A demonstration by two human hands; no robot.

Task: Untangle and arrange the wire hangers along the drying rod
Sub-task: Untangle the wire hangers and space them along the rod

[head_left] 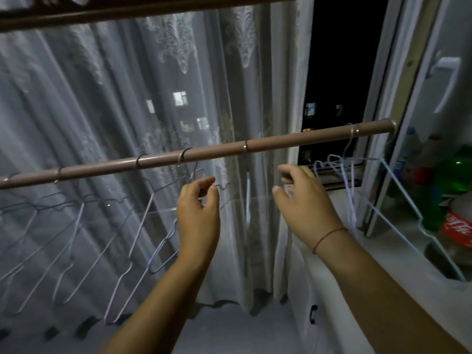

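Observation:
The brown drying rod slopes up from left to right across the window. Several wire hangers hang spaced along its left half, tilted. One pale hanger hooks on near the middle and faces me. My left hand pinches its left shoulder notch between thumb and forefinger. My right hand has its fingers curled at the hanger's right end, where the wire is blurred. A bunch of pale blue hangers hangs tangled from one spot near the rod's right end.
A lace curtain hangs behind the rod, and the window gap is dark. On the sill at right stand a green bottle and a red-labelled cola bottle. A second rod runs overhead.

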